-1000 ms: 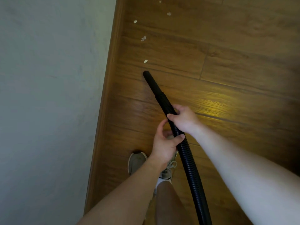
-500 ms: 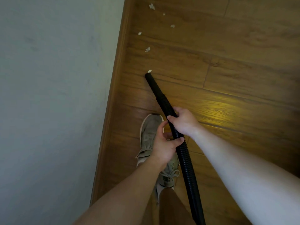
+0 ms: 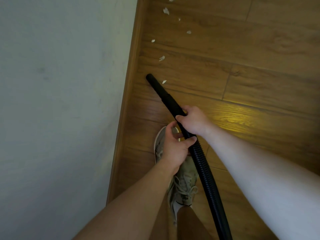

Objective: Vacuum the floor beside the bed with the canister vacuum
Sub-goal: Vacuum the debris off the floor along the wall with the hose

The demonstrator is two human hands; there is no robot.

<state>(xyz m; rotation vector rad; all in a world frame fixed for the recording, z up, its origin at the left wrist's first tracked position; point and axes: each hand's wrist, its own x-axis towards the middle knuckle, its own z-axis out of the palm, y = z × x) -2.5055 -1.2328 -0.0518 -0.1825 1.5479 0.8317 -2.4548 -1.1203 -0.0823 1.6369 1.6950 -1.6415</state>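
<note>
A black vacuum hose (image 3: 206,172) runs up from the bottom edge and ends in a smooth black nozzle (image 3: 161,90), whose tip lies on the wooden floor (image 3: 242,49) close to the wooden skirting. My right hand (image 3: 194,120) grips the hose where nozzle meets ribbed hose. Just below it, my left hand (image 3: 174,146) holds the ribbed part, thumb over the top. A white paper scrap (image 3: 164,81) lies right beside the nozzle tip. Several more scraps (image 3: 162,58) trail away up the floor. The canister is out of view.
A pale wall or bed side (image 3: 60,101) fills the left, edged by a wooden strip (image 3: 129,84). My foot in a beige sneaker (image 3: 181,181) stands under my left hand. A bright light patch (image 3: 237,116) lies on the boards to the right.
My foot has stepped forward along the wall and the view has advanced. The nozzle tip swung slightly left, toward the skirting, so the nearest scrap now lies to its right. Both hands keep their hold.
</note>
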